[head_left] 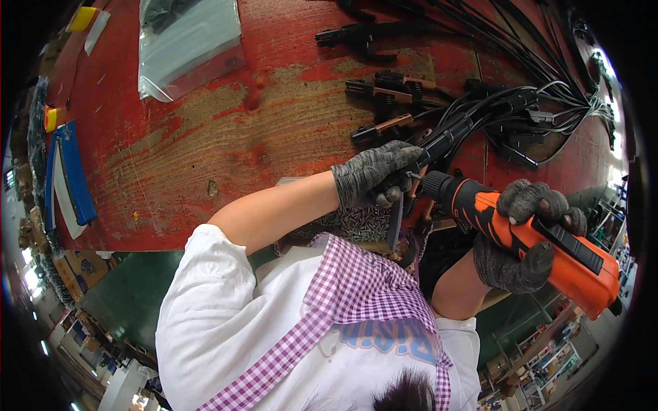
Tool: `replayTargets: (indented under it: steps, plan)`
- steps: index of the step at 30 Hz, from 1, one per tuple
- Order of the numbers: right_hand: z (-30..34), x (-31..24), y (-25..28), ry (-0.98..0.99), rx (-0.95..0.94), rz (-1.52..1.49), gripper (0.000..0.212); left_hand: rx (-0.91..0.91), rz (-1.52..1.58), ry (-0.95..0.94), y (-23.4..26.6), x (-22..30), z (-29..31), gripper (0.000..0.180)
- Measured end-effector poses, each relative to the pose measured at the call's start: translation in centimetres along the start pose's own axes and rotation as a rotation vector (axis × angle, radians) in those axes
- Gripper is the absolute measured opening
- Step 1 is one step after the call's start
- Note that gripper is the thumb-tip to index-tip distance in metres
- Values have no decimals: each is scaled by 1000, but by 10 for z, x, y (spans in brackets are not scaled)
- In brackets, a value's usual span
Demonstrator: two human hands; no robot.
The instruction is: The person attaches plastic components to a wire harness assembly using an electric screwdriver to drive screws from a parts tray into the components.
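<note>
My left hand [377, 171], in a grey knit glove, is closed around the front of a black-handled welding electrode holder [447, 140]. My right hand [531, 202], gloved alike, grips an orange and black cordless drill [579, 270]. The drill's black chuck [433, 185] points left at the electrode holder, and its thin bit [414, 176] reaches close to my left fingers. Whether the bit touches a screw cannot be made out. Below my left hand, many small metal screws [360, 222] lie in a container partly hidden by my arm.
More electrode holders [384, 128] with copper-coloured arms lie beyond my hands on the worn red table [274, 130]. Grey cables [579, 103] bunch at the right. A clear plastic bag [192, 51] is at the back left, and a blue strip-shaped object [74, 175] lies near the left edge.
</note>
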State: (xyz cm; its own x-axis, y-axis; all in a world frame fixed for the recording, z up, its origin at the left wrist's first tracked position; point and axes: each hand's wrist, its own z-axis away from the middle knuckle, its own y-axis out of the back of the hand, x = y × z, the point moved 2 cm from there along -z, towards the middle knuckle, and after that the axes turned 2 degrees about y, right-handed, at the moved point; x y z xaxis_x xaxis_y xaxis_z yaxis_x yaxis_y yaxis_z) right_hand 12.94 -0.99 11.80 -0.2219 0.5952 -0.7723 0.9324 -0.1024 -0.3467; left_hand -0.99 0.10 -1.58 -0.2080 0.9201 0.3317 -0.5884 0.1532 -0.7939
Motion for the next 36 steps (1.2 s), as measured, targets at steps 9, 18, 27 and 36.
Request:
replayTargets:
  steps: [9,18,27,36]
  plan:
    - [11,27,65,113,53,-586,37,12,84,21,-3,-2,-3,26]
    - [7,21,17,69,-201,-374,35,27,86,43,-2,-1,-6,26]
    - [16,-7,7,57,-123,-158,35,18,-100,-19,-8,1,1,27]
    - [24,-62,107,-58,200,-181,32,258,-965,-434,-16,120,29,56]
